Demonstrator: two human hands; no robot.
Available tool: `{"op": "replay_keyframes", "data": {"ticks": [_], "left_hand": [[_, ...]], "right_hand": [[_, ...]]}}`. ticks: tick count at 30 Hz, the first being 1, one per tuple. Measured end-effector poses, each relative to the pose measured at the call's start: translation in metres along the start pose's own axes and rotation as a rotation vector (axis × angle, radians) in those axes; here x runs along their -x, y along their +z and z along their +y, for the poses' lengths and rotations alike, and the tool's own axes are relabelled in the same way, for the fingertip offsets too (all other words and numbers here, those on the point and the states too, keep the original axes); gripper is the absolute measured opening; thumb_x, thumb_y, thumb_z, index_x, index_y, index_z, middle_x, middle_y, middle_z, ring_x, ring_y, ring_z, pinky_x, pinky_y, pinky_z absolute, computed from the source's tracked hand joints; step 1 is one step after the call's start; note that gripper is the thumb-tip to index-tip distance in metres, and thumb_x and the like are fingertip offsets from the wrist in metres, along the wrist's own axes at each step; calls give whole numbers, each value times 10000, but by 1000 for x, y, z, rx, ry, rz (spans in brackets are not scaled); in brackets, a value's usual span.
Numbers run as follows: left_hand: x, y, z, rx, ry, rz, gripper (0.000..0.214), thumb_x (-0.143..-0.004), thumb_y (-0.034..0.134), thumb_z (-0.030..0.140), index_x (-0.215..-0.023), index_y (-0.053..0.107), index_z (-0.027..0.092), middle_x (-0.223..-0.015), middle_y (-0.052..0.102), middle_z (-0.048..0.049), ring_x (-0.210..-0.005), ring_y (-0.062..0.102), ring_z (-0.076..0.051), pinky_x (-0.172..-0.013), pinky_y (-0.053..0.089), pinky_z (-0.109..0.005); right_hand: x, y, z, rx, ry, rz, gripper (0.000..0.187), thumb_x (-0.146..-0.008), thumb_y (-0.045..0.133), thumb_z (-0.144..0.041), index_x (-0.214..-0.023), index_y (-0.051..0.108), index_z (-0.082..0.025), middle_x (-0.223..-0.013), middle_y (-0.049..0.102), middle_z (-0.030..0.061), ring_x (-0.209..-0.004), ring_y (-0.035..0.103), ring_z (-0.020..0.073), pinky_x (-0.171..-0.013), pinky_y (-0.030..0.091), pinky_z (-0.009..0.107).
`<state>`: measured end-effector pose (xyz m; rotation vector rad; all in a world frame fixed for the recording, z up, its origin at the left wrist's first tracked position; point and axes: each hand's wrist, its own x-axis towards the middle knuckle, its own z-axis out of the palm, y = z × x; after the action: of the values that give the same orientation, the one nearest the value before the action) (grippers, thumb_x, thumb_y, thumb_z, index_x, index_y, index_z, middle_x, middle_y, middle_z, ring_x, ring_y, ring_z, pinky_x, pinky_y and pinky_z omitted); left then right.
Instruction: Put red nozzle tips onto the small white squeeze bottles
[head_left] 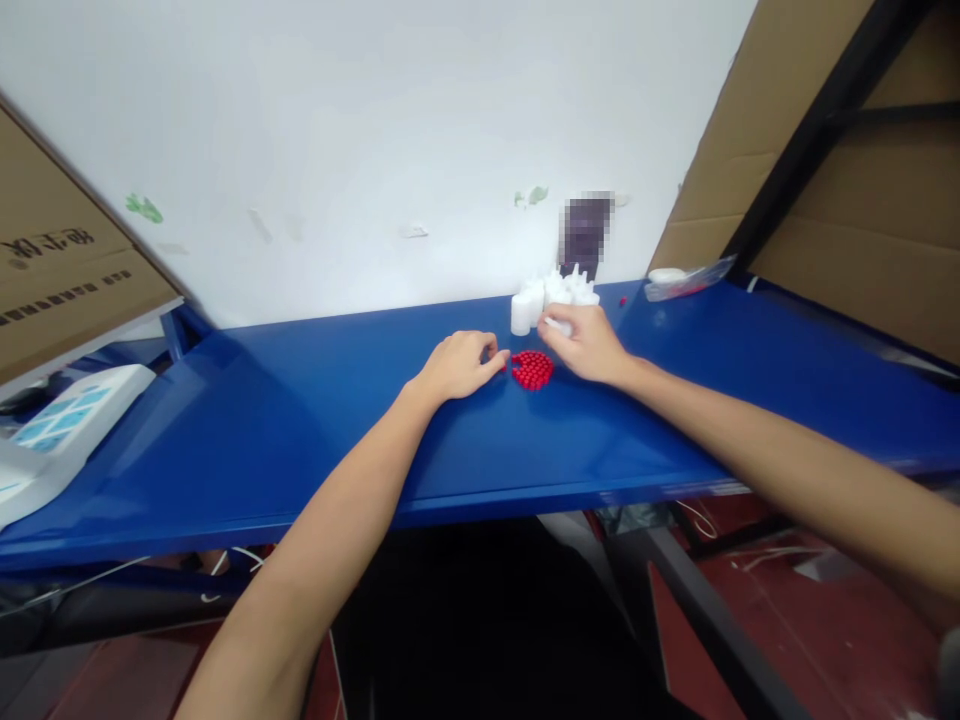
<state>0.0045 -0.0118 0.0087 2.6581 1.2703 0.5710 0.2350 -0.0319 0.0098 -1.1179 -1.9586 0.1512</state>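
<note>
Small workshop or packing bench, not a home. Blue metal bench against a bare white wall. Cardboard cartons well left of the left hand, more cardboard on black steel racking right of the right hand. Batch parts: red beads piled between the hands, white plastic bottles clustered just beyond. White keypad device far left.
</note>
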Motion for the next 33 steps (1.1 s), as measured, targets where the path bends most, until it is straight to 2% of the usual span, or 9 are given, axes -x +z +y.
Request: {"op": "replay_keyframes", "data": {"ticks": [7,17,28,33], "left_hand": [[1,-4,4,-164,98,-120,266,-889,526,463,-867,599,208,-879,678,-71,-752,595,-228,-645,370,-324],[-3,-5,7,-294,169,-175,377,-974,379,474,-974,638,200,-946,679,-85,-768,632,-236,-647,406,-332],[-5,-5,13,-378,184,-176,367,-970,373,387,-1010,674,181,-949,701,-102,-780,669,-249,-657,437,-343],[-5,-5,13,-360,179,-172,372,-976,384,396,-949,680,174,-931,711,-102,-771,673,-241,-645,434,-329]], "right_hand": [[0,1,0,-17,1,-19,209,-846,519,-306,-751,664,-188,-711,656,35,-684,570,194,-702,413,329],[1,5,6,-67,-16,-37,175,-831,523,-276,-745,636,-174,-678,638,18,-654,547,172,-651,391,297],[0,6,7,-75,-18,-53,174,-839,517,-269,-738,621,-172,-675,622,15,-658,542,169,-653,388,293],[0,6,7,-63,-18,-56,178,-834,513,-271,-728,614,-171,-672,615,16,-658,535,167,-645,379,289]]}}
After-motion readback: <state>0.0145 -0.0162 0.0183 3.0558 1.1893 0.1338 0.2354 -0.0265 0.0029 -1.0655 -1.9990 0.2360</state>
